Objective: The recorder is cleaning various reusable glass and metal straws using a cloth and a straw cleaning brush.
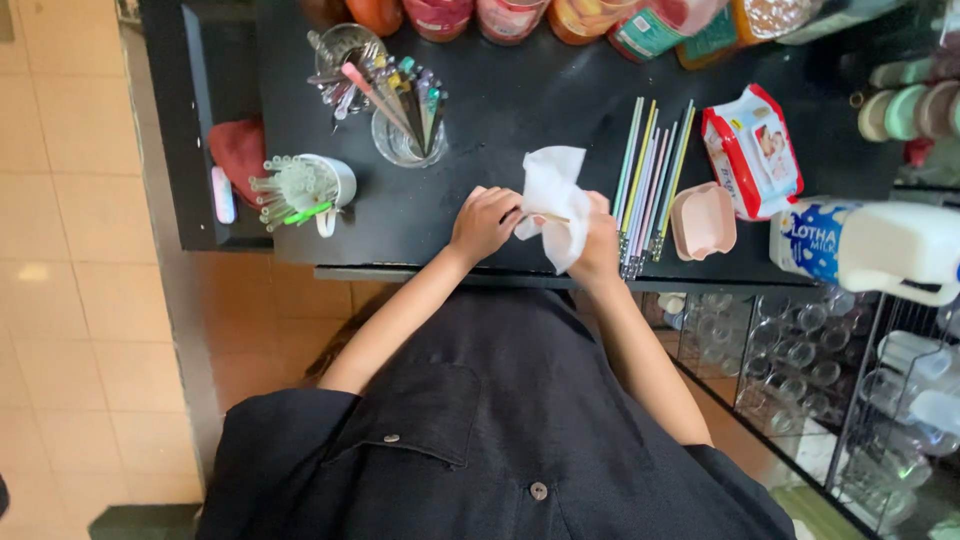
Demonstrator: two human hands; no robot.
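Left hand [483, 222] pinches thin pale straw [545, 217] end; right hand [600, 245] grips crumpled white tissue [555, 195] around it for wiping, above black counter [520, 110].

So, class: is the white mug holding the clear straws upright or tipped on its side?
Tipped. The white mug lies sideways on the black counter, the clear straws pointing out leftwards.

Even soft daylight, sharp centre, warped edges

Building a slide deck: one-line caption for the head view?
Both hands, left hand and right hand, hold a white wipe around a straw beside pastel straws on a black counter.
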